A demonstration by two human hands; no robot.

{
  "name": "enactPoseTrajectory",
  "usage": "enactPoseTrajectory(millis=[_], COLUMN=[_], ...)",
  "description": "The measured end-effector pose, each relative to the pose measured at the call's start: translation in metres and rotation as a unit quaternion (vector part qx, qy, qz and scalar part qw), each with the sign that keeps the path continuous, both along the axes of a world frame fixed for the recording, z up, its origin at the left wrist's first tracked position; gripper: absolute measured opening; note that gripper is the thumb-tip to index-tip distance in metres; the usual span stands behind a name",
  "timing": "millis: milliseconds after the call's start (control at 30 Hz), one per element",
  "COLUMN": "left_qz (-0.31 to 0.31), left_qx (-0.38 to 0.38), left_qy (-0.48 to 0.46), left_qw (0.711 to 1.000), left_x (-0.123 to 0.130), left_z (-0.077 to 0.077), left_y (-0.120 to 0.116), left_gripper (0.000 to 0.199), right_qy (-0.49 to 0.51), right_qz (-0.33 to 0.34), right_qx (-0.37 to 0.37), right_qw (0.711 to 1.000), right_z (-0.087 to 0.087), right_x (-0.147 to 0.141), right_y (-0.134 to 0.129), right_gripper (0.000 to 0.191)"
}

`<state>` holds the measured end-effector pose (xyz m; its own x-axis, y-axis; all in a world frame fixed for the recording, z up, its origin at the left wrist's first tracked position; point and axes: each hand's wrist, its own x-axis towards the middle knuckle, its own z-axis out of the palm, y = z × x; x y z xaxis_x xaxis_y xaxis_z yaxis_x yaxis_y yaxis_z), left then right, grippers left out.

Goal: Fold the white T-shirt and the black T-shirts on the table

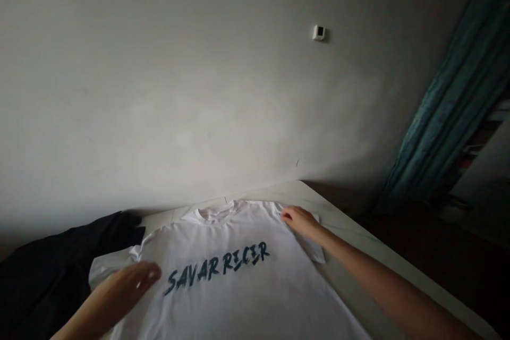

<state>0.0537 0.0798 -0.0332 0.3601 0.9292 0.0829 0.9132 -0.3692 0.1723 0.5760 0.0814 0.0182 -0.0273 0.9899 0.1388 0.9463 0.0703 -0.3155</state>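
Observation:
A white T-shirt (235,287) with dark lettering across its chest lies spread on a pale table, its collar toward the wall. My right hand (298,220) is at the shirt's right shoulder near the sleeve, fingers closed together; whether fabric is pinched there is too small to tell. Over the left side of the shirt, beside the first letters and near the left sleeve, is my left hand (137,281). It is blurred by motion, and its fingers are hard to make out.
Dark cloth (59,271) is heaped left of the shirt. The table (298,191) meets a grey wall (199,90) bearing a small white device (319,32). A teal curtain (442,111) hangs at the right, beyond the table's right edge.

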Motion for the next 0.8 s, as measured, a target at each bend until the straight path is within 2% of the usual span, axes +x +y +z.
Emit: enactPoseTrajectory(millis=[33, 67, 133, 200, 267, 367, 467, 533, 633, 800], left_qz=[-0.012, 0.002, 0.027, 0.063, 0.091, 0.100, 0.066, 0.043, 0.035, 0.065], left_qx=[-0.009, 0.002, 0.014, 0.015, 0.003, -0.028, -0.059, -0.064, -0.038, 0.000], left_qy=[-0.001, -0.006, -0.009, -0.012, -0.017, -0.028, -0.037, -0.043, -0.045, -0.012], left_qw=[1.000, 1.000, 0.999, 0.998, 0.996, 0.994, 0.995, 0.996, 0.998, 0.998], left_x=[0.016, 0.032, 0.056, 0.068, 0.072, 0.072, 0.071, 0.071, 0.070, 0.069], left_z=[0.010, 0.019, 0.027, 0.024, 0.012, -0.007, -0.018, -0.020, -0.019, -0.016], left_y=[0.035, 0.067, 0.120, 0.157, 0.181, 0.201, 0.210, 0.214, 0.216, 0.203], left_gripper=[0.030, 0.033, 0.037, 0.036, 0.033, 0.029, 0.033, 0.035, 0.033, 0.022], right_qy=[0.004, 0.007, 0.010, 0.012, 0.013, 0.018, 0.024, 0.026, 0.025, 0.016], right_qz=[0.002, -0.001, -0.003, -0.005, 0.001, 0.030, 0.072, 0.090, 0.087, 0.063], right_qx=[0.006, 0.009, 0.014, 0.010, 0.001, -0.032, -0.076, -0.080, -0.046, 0.017], right_qw=[1.000, 1.000, 1.000, 1.000, 1.000, 0.999, 0.994, 0.992, 0.995, 0.998], right_z=[0.002, 0.002, -0.005, -0.018, -0.031, -0.044, -0.049, -0.049, -0.051, -0.063], right_x=[-0.010, -0.021, -0.038, -0.051, -0.056, -0.055, -0.049, -0.049, -0.059, -0.083], right_y=[0.027, 0.051, 0.092, 0.123, 0.145, 0.170, 0.189, 0.198, 0.202, 0.188], right_gripper=[0.022, 0.024, 0.026, 0.026, 0.026, 0.022, 0.012, 0.013, 0.017, 0.018])
